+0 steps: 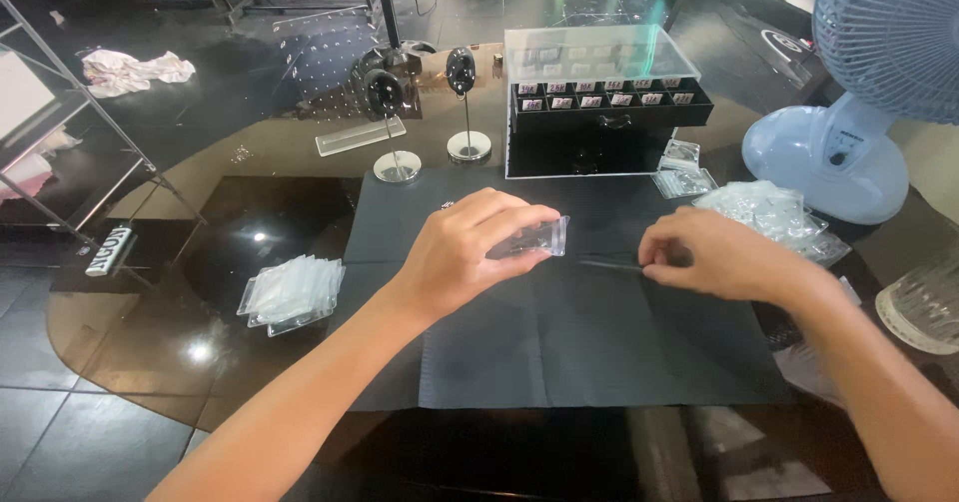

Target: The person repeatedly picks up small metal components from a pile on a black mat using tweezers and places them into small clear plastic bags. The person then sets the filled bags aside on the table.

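Note:
My left hand (pixel 468 247) holds a small clear plastic bag (pixel 536 238) by its left side, just above the black mat (pixel 559 352). My right hand (pixel 714 255) is closed on a thin dark tool (pixel 607 262), which looks like tweezers, with its tip pointing left toward the bag. Both hands hover over the middle of the mat, a short gap apart.
A stack of clear bags (pixel 291 292) lies left of the mat, and another pile (pixel 769 214) at the right. Behind stand a clear-lidded black drawer box (pixel 599 102), two round-headed stands (pixel 396 122), a fan (pixel 859 82) and a glass (pixel 924 307).

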